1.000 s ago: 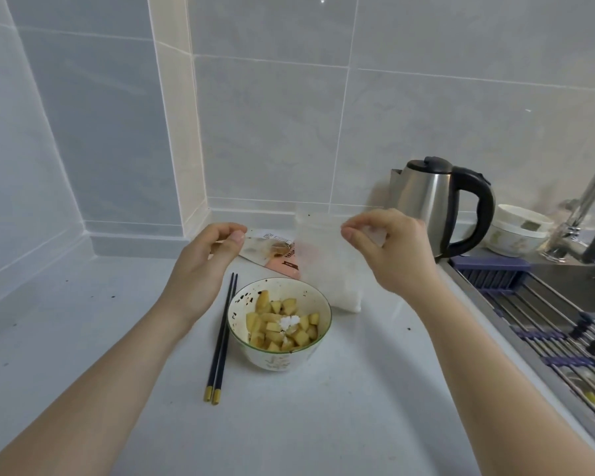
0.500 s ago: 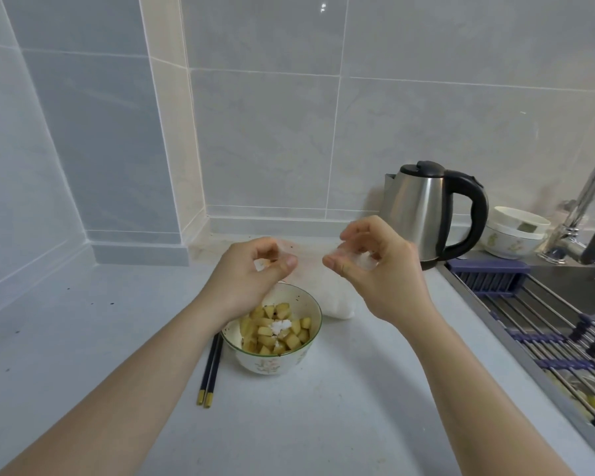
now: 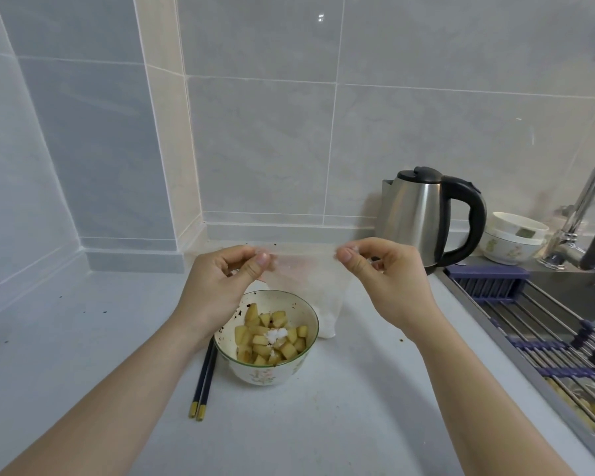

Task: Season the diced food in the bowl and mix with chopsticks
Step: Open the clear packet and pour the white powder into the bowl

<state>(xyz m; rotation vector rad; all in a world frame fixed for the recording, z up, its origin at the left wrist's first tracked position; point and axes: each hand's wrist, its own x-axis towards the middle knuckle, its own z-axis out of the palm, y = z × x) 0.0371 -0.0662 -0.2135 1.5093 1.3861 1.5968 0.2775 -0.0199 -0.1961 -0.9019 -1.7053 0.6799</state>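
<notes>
A white patterned bowl on the counter holds yellow diced food with a small heap of white powder on top. Behind the bowl stands a clear plastic bag with white powder in its bottom. My left hand pinches the bag's top left corner. My right hand pinches the top right corner, and the top edge is stretched between them above the bowl. A pair of dark chopsticks with yellow ends lies on the counter, left of the bowl.
A steel kettle with a black handle stands at the back right. Beside it are stacked white bowls, a tap and a sink with a roll-up rack. Tiled walls meet in a corner at the back left.
My hands came close together over the bowl, then moved apart, and the bag's top edge is now pulled taut between them. The view tilted upward slightly.
</notes>
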